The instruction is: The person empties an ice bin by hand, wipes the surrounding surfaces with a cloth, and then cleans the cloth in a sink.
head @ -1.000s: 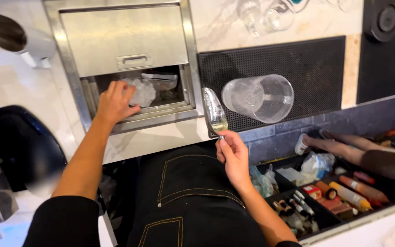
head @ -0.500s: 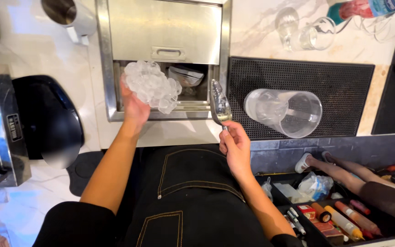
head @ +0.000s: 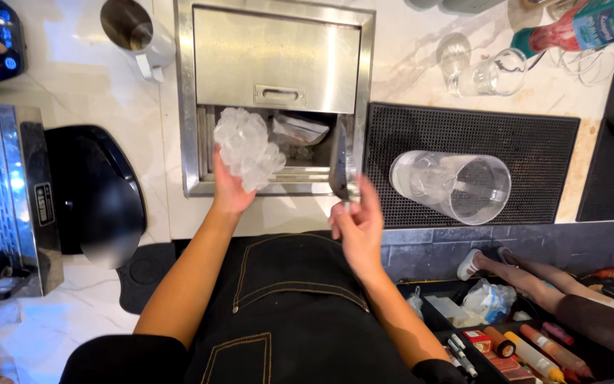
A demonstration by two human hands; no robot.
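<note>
While the person leans over the counter, the head view shows the left hand (head: pixel 230 186) cupped palm-up under a clump of ice (head: pixel 247 148), a knobbly, frosted, half-clear mass resting on the fingers just above the front lip of the steel ice well (head: pixel 186 107). From that hand the ice sits at twelve o'clock, touching it, its longer side running from eleven to five. At three o'clock of the ice, close but apart, the right hand (head: pixel 355 226) pinches the handle of a metal scoop (head: pixel 342 162) between thumb and fingers, closed narrowly around it; the scoop's long axis stands nearly straight toward twelve o'clock, its blade hanging over the right end of the open well. So the left hand is the one on the ice, the right only near it. Behind them the well's brushed sliding lid (head: pixel 276 58) is pushed back. Further at three o'clock a clear plastic pitcher (head: pixel 455 186) lies on its side on a ribbed black rubber mat (head: pixel 463 128).
</note>
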